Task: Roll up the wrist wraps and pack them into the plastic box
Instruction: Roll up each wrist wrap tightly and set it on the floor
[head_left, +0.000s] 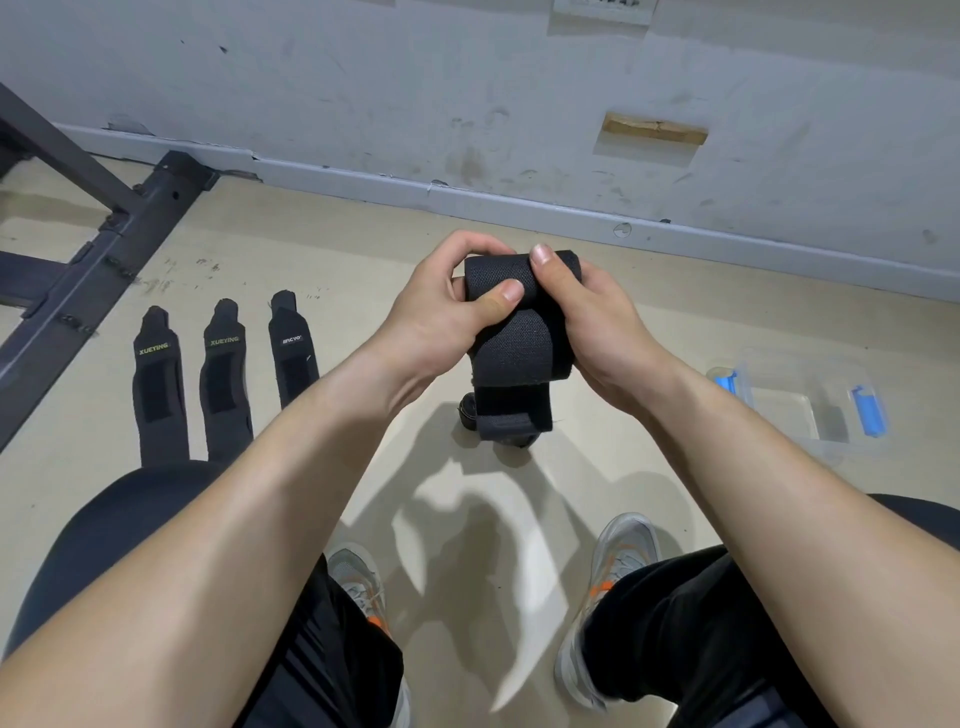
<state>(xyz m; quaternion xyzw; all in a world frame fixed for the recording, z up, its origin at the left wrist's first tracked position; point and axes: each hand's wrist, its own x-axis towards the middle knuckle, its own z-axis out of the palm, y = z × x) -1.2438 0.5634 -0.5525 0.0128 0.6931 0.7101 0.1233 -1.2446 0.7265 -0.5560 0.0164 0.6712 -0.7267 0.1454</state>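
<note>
Held in mid-air above the floor (363, 244), one black wrist wrap (519, 343) is partly rolled. The left hand (436, 312) grips the roll from its side, thumb pressed across the front. The right hand (602, 327) clasps the other side, thumb on top. The loose tail hangs below both hands. A dark lump (467, 415) behind the tail may be the thumb loop or something lying on the floor; we cannot tell.

Three more wraps (223, 374) lie flat, side by side, on the floor to the left. The clear plastic box (795, 415) sits on the floor to the right, well apart from the hands.

We judge the wrap light, soft and springy, so it may unwind. Best to pinch the roll at both ends and pull the tail taut.
</note>
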